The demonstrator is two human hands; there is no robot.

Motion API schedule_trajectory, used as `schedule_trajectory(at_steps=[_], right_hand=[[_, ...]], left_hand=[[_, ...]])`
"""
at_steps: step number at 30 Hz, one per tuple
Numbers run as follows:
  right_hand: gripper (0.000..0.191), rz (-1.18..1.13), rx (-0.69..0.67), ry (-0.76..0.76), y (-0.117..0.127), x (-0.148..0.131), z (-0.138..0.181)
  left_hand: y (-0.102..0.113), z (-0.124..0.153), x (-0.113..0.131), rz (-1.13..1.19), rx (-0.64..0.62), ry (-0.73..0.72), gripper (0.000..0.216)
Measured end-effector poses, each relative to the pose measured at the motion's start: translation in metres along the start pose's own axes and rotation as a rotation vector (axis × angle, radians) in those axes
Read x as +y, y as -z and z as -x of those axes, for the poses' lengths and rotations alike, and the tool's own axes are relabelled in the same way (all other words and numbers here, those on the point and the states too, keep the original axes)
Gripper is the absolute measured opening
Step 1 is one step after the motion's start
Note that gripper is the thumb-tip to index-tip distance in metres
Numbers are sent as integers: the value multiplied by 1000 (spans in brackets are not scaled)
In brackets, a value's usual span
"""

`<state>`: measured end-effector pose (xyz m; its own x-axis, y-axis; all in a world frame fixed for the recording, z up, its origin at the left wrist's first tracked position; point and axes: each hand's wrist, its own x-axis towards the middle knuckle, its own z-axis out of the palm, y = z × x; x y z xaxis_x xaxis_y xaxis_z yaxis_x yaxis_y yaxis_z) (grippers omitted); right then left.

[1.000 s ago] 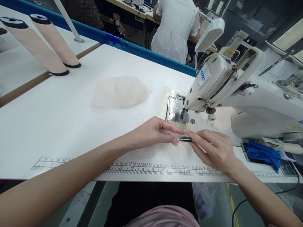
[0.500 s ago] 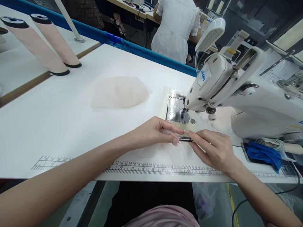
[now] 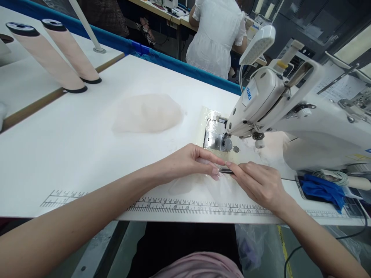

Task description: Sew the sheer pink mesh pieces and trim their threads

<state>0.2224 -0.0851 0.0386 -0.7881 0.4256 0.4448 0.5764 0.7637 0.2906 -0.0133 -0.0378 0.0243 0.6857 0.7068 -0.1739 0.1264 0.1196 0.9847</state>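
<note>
In front of the sewing machine's needle plate [image 3: 213, 135], my left hand [image 3: 189, 164] pinches a sheer white fabric [image 3: 222, 189] between thumb and fingers. The fabric hangs down toward the table's front edge. My right hand [image 3: 257, 183] is closed around slim dark metal tweezers [image 3: 225, 171]. Their tips touch the fabric at my left thumb, pressed together. Both hands' fingertips nearly meet there. Part of the tweezers is hidden inside my right hand.
The sewing machine [image 3: 261, 96] stands at the right. A pale sheer fabric piece [image 3: 147, 113] lies left of it. Two peach thread cones [image 3: 48, 58] stand at the far left. A blue cloth [image 3: 323, 189] rests on a phone at the right. A co-worker [image 3: 213, 38] sits beyond.
The tips of the tweezers have closed together at the fabric. My right hand has shifted slightly; my left hand keeps its pinch almost in place.
</note>
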Motion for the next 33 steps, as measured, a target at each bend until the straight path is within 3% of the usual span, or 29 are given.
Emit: schedule_trajectory(at_steps=[10, 13, 16, 17, 20, 26, 33], right_hand=[[36, 21, -2, 7, -4, 1, 5], [34, -133, 68, -170, 1, -2, 3], [16, -475, 137, -506, 8, -11, 0], [11, -591, 130, -604, 9, -15, -1], [21, -798, 18, -785, 8, -29, -3], [22, -815, -117, -954, -5, -38, -5], [25, -864, -61, -1033, -10, -36, -10]], left_hand=[[-1, 0, 2, 41, -25, 25, 23], [-1, 0, 2, 43, 19, 61, 28], [-2, 0, 2, 45, 76, 72, 31], [-3, 0, 2, 62, 94, 62, 31], [-4, -1, 2, 132, 140, 27, 28], [-6, -3, 1, 115, 173, 12, 20], [-8, -3, 3, 69, 177, 39, 25]])
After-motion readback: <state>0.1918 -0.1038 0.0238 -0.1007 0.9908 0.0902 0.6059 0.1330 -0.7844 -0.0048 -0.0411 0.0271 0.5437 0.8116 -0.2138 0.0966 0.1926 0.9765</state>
